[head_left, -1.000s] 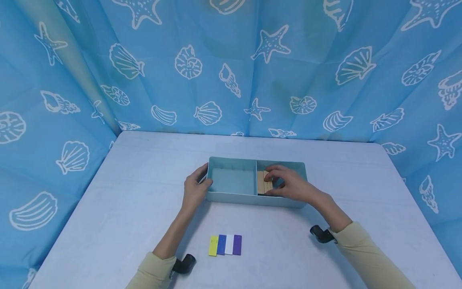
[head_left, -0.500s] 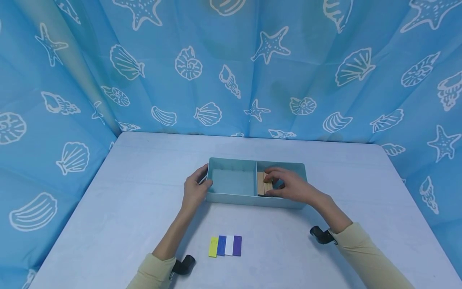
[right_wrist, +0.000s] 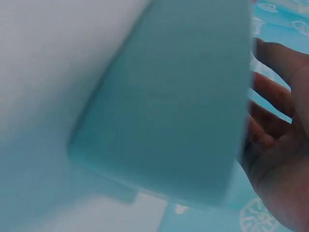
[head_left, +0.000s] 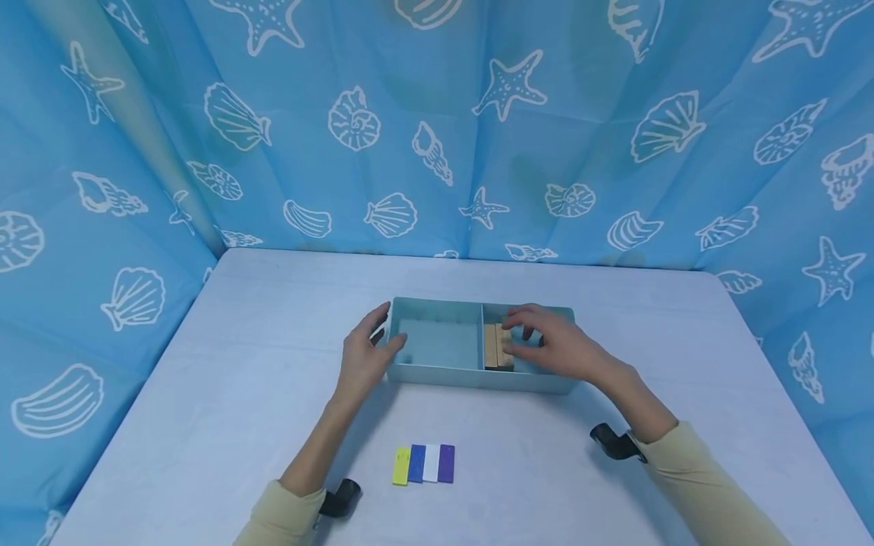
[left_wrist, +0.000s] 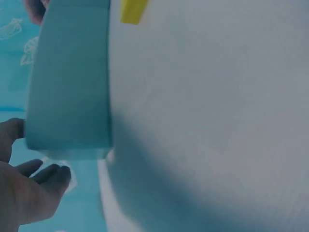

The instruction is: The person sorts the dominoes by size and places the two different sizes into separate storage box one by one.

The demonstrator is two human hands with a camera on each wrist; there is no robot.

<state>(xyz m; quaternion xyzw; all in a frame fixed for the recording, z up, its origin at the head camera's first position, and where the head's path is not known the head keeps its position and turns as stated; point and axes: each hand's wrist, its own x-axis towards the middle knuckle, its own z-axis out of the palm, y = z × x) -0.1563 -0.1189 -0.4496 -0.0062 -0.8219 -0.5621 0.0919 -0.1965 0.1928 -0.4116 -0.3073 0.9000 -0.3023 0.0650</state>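
A teal two-compartment box stands on the table in the head view. In its right compartment, wooden blocks stand side by side against the divider. My right hand is over that compartment, thumb and fingers spread at the blocks, holding nothing. At the box's left end is my left hand, its thumb and fingers apart around the end wall. The left wrist view shows the left hand just off the box. The box wall hides the right fingertips in the right wrist view.
In front of the box lies a row of flat tiles: yellow, blue, white and purple. A white cloth covers the table. A blue shell-print curtain hangs behind and at the sides.
My left hand has loosened from the box's end, its fingers spreading. My right hand has let go of the wooden blocks and lifted slightly. The tiles stay put.
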